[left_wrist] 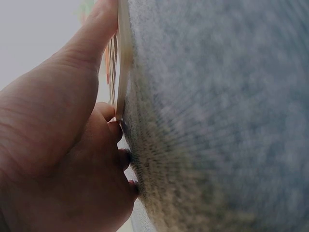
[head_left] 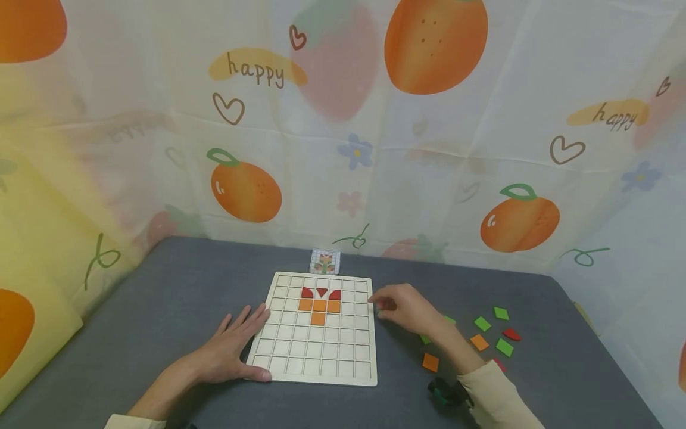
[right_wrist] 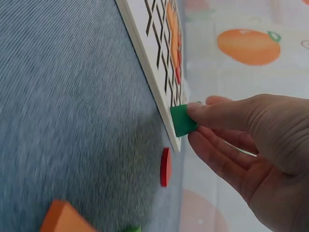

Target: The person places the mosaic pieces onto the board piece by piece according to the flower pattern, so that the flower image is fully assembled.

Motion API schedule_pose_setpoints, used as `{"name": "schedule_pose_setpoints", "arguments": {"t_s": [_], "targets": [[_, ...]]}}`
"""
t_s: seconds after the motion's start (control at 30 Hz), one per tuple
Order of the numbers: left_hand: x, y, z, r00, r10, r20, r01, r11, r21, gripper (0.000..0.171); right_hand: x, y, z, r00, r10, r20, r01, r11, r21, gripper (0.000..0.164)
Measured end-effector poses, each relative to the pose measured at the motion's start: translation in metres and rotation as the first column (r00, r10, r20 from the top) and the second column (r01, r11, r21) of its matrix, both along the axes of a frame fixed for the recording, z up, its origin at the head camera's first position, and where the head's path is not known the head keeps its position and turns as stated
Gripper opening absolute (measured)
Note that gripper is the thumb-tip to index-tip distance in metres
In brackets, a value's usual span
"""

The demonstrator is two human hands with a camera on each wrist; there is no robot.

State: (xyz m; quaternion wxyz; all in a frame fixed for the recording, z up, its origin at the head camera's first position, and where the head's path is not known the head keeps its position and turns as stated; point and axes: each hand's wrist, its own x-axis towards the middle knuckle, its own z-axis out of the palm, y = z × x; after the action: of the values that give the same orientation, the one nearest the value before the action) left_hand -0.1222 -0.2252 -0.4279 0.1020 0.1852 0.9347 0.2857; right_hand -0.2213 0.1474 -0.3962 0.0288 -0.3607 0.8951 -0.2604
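Observation:
A white grid board (head_left: 343,351) lies on the dark table. Red pieces (head_left: 321,292) sit in one row near its top, with orange square tiles (head_left: 319,305) in the cells below them. Along the board's left edge rests my left hand (head_left: 227,351), fingers spread and thumb at the near left corner. In the left wrist view the board's edge (left_wrist: 124,63) runs beside that hand's thumb and fingertips. My right hand (head_left: 407,307) is by the board's right edge. Its thumb and fingers pinch a green square tile (right_wrist: 182,121), which overlaps the board's rim in the right wrist view.
A small pattern card (head_left: 324,262) lies just beyond the board. Right of it are scattered loose green tiles (head_left: 504,347), orange tiles (head_left: 431,361) and red pieces (head_left: 511,334), some partly behind the right forearm. A printed cloth (head_left: 343,196) hangs behind the table.

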Motion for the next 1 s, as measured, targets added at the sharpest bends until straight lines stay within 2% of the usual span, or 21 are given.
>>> {"name": "schedule_pose_setpoints", "arguments": {"t_s": [0.2, 0.47, 0.63, 0.83, 1.0], "targets": [[0.001, -0.001, -0.001, 1.000, -0.002, -0.006, 0.002, 1.000, 0.004, 0.119, 0.000, -0.014, -0.002, 0.999, 0.006, -0.045, -0.006, 1.000, -0.008, 0.027], [0.001, -0.001, -0.002, 1.000, 0.000, -0.017, 0.000, 1.000, -0.007, 0.118, 0.002, -0.030, -0.004, 0.999, 0.037, -0.039, -0.038, 0.999, -0.028, 0.026], [0.001, -0.001, -0.002, 1.000, -0.006, -0.017, 0.006, 1.000, 0.001, 0.117, 0.003, -0.040, -0.008, 0.998, 0.059, -0.022, -0.061, 0.994, -0.091, 0.021], [-0.001, -0.001, -0.002, 1.000, -0.008, -0.006, 0.008, 1.000, 0.002, 0.118, 0.004, -0.049, -0.013, 0.997, 0.065, 0.033, -0.058, 0.980, -0.191, 0.019], [-0.001, -0.001, -0.003, 1.000, -0.005, -0.014, 0.005, 1.000, 0.001, 0.118, 0.004, -0.056, -0.018, 0.997, 0.070, 0.046, -0.056, 0.967, -0.248, 0.017]]}}
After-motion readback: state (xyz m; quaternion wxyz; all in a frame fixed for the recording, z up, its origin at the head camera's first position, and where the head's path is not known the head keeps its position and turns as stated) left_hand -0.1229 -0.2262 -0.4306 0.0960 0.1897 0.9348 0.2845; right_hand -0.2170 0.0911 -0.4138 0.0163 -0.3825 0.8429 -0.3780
